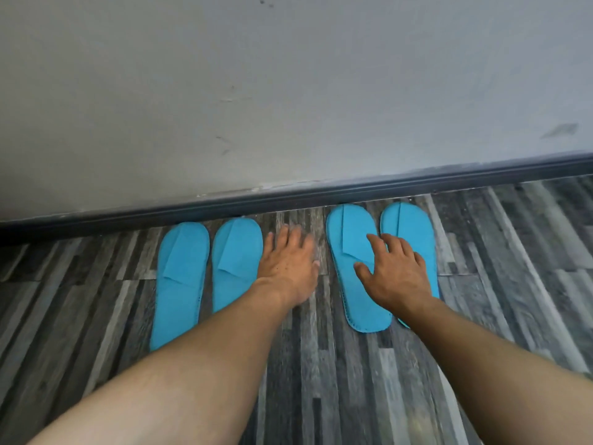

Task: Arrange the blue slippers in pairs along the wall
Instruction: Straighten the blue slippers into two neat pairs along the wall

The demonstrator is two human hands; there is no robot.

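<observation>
Two slipper pairs [208, 271] [382, 261] lie with toes near the baseboard [288, 200]. The left hand [288, 264], fingers spread, presses the bare floor [321, 364] between them. The right hand [398, 274], fingers wide, rests on the right pair.

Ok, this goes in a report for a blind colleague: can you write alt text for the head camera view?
Four blue slippers lie in two pairs on a grey wood-pattern floor, toes toward a dark baseboard under a pale wall. The left hand is spread over the floor between the left pair and the right pair; the right hand is spread over the right pair.
</observation>
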